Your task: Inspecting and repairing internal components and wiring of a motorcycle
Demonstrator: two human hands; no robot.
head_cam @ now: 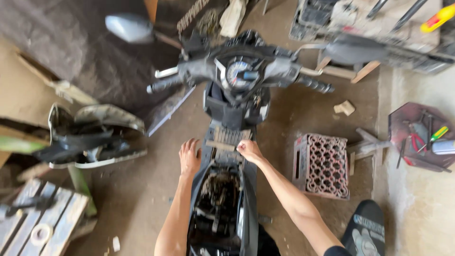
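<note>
A stripped black scooter (237,95) stands in front of me, handlebars and round speedometer (239,73) at the top, open engine bay (220,199) below. My left hand (189,156) lies flat with fingers spread on the left edge of the footboard (227,137). My right hand (249,150) is curled on the footboard's right edge, fingers gripping the panel there.
Removed grey and black body panels (90,137) lie on the left. A red patterned crate (322,163) stands to the right, a red tray of hand tools (419,135) beyond it. A wooden pallet (38,223) is at lower left, a cluttered bench (374,23) at upper right.
</note>
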